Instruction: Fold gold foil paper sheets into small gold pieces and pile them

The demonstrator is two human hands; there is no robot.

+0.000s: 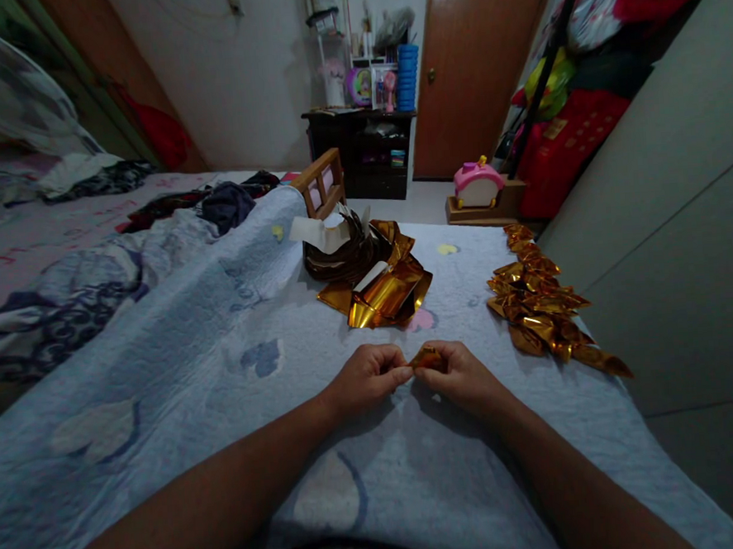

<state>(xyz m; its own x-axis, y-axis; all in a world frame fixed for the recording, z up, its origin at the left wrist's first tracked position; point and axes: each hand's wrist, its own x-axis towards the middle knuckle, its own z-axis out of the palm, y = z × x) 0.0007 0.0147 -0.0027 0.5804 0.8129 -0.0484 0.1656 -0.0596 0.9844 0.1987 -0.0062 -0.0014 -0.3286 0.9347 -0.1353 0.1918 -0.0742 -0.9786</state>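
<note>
Pinching a small folded piece of shiny gold foil (429, 358) between bare left hand (373, 375) and bare right hand (459, 371), over the pale blue heart-patterned quilt (193, 393). Likely light, slick, quick to crease; best held gently by the ends.

Two hands (376, 377) (463, 372), one gold foil piece (428, 358), two gold foil piles (389, 294) (540, 326)

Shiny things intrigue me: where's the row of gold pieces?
In the head view, the row lies on the quilt, beyond and right of the right hand.
</note>
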